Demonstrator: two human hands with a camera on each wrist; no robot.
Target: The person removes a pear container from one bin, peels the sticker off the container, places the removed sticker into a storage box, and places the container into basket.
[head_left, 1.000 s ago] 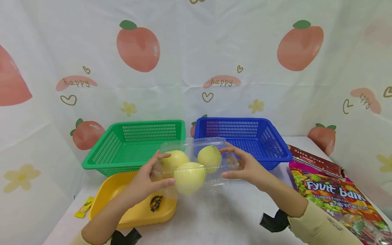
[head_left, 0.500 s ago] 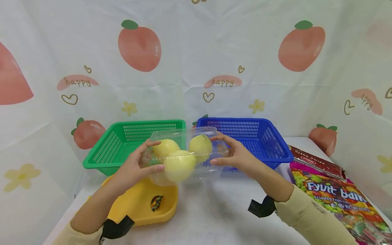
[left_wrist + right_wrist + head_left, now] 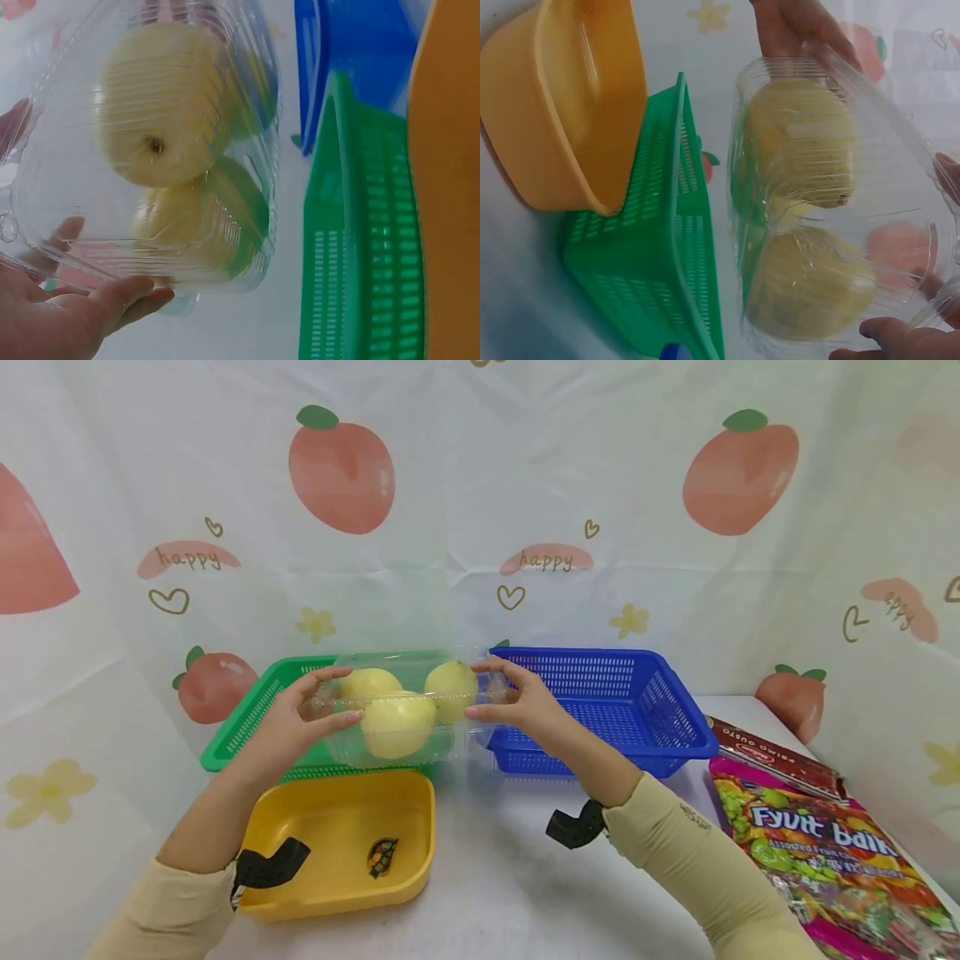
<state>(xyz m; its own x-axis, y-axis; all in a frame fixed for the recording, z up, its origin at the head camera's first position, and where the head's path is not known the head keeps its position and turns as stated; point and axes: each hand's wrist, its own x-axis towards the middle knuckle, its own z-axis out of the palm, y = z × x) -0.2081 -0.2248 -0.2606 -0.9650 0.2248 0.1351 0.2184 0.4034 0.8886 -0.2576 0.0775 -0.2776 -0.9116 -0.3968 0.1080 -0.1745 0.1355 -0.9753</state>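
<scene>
A clear plastic clamshell box (image 3: 468, 735) hangs between my two hands, over the front right part of the green basket (image 3: 232, 722). Through its walls show three round, pale yellow fruits (image 3: 397, 727). My left hand (image 3: 281, 727) grips the box's left end, thumb in front and fingers behind. At the right end, my right hand (image 3: 525, 697) grips it the same way. In the left wrist view one fruit (image 3: 161, 97) shows a dark spot at its end. The right wrist view has the box (image 3: 840, 225) beside the basket's rim, above its opening.
A yellow basin (image 3: 337, 902) with a small dark and orange item (image 3: 382, 857) in it stands in front of the green basket. To the right is a blue basket (image 3: 600, 760). A candy bag (image 3: 825, 852) and a dark red packet (image 3: 772, 756) lie at the far right.
Both hands have carried the box of fruits to the left and up, farther away from me, from above the yellow basin and the gap between the baskets to over the green basket.
</scene>
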